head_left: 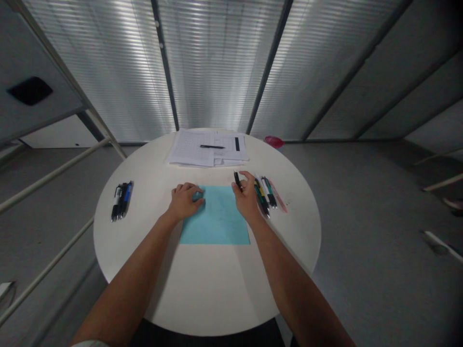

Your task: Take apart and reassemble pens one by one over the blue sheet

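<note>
A light blue sheet of paper (217, 221) lies flat on the round white table (217, 284). At its upper left corner rests my left hand (186, 201), thumb and fingers apart and nothing between them. My right hand (247, 195), over the sheet's right edge, holds a dark pen (237, 179) with its tip pointing up and away from me. Just right of that hand lies a group of pens (265, 193) with green, yellow, white and black parts, and a pink pen (278, 196) beside them.
Toward the far edge sit stacked printed papers (193, 149) with a black pen (212, 146) on top. Several pens (122, 200) lie side by side at the left. Past the table's far right edge is a pink object (274, 141). Metal rails (54, 176) stand on the left.
</note>
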The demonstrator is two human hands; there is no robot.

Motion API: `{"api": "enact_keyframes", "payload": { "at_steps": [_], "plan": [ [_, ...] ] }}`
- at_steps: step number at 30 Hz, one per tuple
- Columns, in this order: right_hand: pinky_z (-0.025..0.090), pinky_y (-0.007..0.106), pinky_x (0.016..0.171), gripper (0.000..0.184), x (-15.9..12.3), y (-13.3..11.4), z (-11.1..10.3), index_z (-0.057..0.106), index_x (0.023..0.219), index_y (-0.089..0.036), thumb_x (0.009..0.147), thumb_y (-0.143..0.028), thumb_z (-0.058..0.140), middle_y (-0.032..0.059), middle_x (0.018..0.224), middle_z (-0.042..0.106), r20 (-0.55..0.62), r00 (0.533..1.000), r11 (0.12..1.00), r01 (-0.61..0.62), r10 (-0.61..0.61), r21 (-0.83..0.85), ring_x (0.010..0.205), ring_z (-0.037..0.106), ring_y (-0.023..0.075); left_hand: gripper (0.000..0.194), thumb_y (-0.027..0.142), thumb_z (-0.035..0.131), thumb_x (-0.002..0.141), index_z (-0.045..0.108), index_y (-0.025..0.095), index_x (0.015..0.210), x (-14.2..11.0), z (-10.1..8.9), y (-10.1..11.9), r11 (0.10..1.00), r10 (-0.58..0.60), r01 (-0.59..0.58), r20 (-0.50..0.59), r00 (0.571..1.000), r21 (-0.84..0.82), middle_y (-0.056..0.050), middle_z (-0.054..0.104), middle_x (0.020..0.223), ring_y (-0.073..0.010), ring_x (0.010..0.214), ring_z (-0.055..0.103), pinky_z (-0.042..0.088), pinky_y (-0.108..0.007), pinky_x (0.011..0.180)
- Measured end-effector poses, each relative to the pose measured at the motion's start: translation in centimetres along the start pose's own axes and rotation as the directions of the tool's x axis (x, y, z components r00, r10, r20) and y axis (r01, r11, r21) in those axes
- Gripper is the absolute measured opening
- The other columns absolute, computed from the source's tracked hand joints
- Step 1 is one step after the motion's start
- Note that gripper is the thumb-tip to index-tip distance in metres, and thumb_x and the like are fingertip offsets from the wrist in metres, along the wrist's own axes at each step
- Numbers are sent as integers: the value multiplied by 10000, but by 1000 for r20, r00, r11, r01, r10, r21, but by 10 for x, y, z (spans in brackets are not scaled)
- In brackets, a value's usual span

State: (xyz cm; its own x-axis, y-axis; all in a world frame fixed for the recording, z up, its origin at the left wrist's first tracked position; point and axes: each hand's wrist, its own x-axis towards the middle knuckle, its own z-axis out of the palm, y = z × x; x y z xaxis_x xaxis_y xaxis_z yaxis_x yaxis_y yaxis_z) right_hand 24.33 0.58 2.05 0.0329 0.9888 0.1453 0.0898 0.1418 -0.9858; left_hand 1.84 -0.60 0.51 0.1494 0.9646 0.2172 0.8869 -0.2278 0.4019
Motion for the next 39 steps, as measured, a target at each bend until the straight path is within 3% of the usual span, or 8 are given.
{"api": "enact_keyframes", "payload": {
  "at_steps": [2, 5, 9, 13, 21, 27, 35, 39],
  "plan": [
    [412, 302, 711, 374, 1, 0, -4, 454, 1225, -267, 854, -260, 501, 12, 850, 527, -93, 985, 929, 104, -146, -354, 725, 496, 161, 302, 408, 606, 756, 667, 306, 1033, 0, 0, 0, 1000, 4, -4, 0, 1000, -1, -58, 593, 1143, -304, 1068, 487, 337, -488, 912],
    [407, 335, 814, 363, 2, 0, -11, 525, 1201, -255, 853, -177, 456, 81, 1075, 537, -90, 973, 701, 88, -213, -707, 928, 522, 210, 308, 408, 610, 752, 667, 305, 1037, 1, 1, -1, 1000, -2, 2, 1, 1000, 5, -56, 594, 1146, -304, 1067, 487, 337, -489, 914],
    [401, 325, 844, 443, 2, 4, -19, 572, 1210, -254, 814, -97, 449, 97, 1169, 512, -75, 976, 488, 34, -203, -872, 1016, 523, 218, 312, 411, 607, 755, 667, 310, 1044, 1, 2, -1, 1000, -2, 2, 2, 1000, 4, -51, 597, 1144, -298, 1061, 489, 339, -487, 910],
    [386, 349, 859, 450, 2, 8, -23, 598, 1213, -229, 803, -102, 464, 115, 1209, 523, -93, 983, 388, -26, -156, -921, 1052, 523, 239, 305, 406, 608, 753, 674, 295, 1029, 0, 2, -1, 1000, -1, 1, -2, 1000, -3, -59, 600, 1136, -292, 1059, 489, 334, -479, 918],
    [348, 384, 838, 374, 0, 7, -26, 649, 1142, -225, 858, -148, 418, 141, 1174, 573, -172, 979, 298, -134, -108, -945, 1053, 514, 268, 302, 394, 610, 751, 680, 288, 1025, 0, 1, 0, 1000, -10, 10, 2, 1000, -14, -64, 602, 1141, -297, 1068, 484, 326, -480, 923],
    [335, 406, 840, 358, 0, 13, -28, 686, 1076, -195, 858, -156, 404, 148, 1145, 575, -204, 963, 293, -147, -177, -945, 1052, 495, 289, 305, 388, 609, 754, 681, 281, 1030, 0, 0, 0, 1000, -16, 16, 8, 1000, -12, -72, 601, 1143, -296, 1074, 486, 324, -475, 934],
    [320, 416, 863, 316, 0, 12, -25, 688, 1045, -205, 819, -178, 468, 138, 1175, 553, -228, 966, 306, -182, -122, -935, 1092, 454, 298, 288, 378, 614, 748, 683, 287, 1012, 0, -1, 0, 1000, -12, 12, 3, 1000, -23, -61, 604, 1136, -290, 1066, 489, 327, -477, 927],
    [322, 402, 859, 320, 1, 13, -25, 687, 1047, -217, 836, -179, 449, 120, 1154, 569, -258, 953, 293, -204, -158, -934, 1087, 458, 284, 283, 378, 609, 753, 680, 292, 1013, 0, 0, -1, 1000, -3, 3, 0, 1000, -26, -55, 605, 1130, -293, 1064, 491, 332, -488, 924]
  ]
}}
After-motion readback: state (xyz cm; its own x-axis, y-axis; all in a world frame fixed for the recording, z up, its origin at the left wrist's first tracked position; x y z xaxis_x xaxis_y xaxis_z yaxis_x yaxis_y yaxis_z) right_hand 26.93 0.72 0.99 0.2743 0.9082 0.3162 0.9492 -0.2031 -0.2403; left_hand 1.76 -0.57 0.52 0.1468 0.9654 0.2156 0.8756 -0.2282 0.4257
